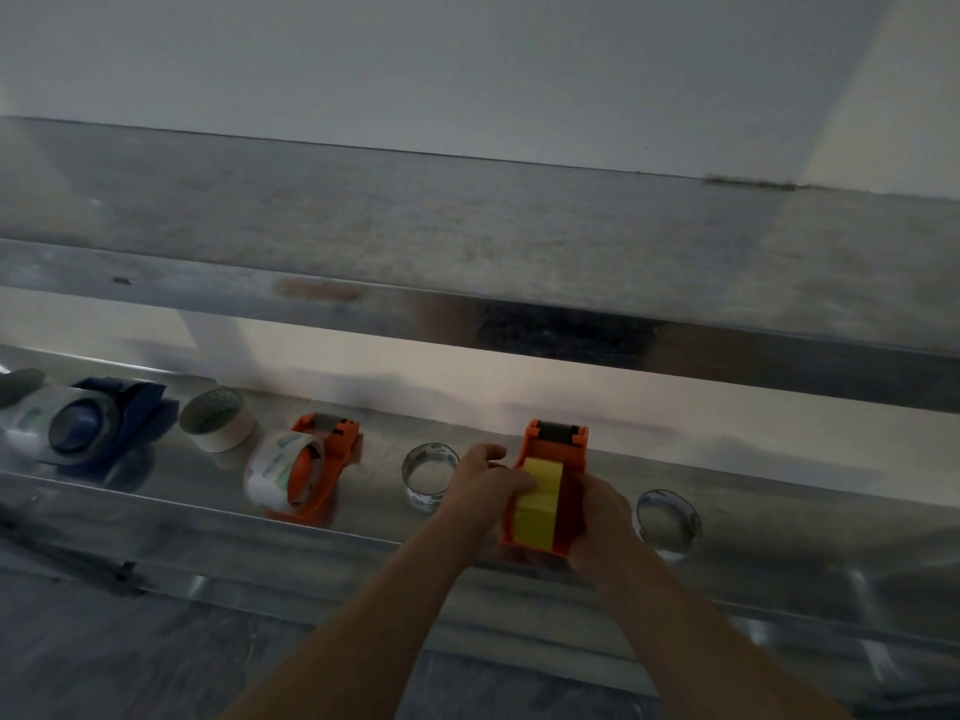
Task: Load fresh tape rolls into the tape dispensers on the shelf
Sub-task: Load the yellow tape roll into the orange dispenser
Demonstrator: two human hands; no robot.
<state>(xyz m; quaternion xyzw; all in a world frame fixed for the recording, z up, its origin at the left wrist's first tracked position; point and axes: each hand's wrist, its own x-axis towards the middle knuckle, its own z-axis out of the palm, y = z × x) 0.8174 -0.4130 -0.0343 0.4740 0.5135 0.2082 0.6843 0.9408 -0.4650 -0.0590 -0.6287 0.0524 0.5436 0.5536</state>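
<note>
An orange tape dispenser (553, 449) stands on the metal shelf (779, 517) with a yellow tape roll (537, 506) seated in it. My left hand (485, 485) holds the dispenser's left side, fingers lying over the yellow roll. My right hand (597, 511) grips its right side. A second orange dispenser (311, 470) to the left carries a clear printed roll. At the far left a blue dispenser (98, 428) also carries a roll. Two clear tape rolls lie loose on the shelf: one (430, 478) just left of my hands, one (667, 519) to the right.
A beige tape roll (218, 419) stands between the blue and the orange dispenser. An upper metal shelf (467, 241) overhangs the working shelf, its front rail (727, 356) running close above the dispensers. A white wall is behind. Below the shelf lies a grey floor.
</note>
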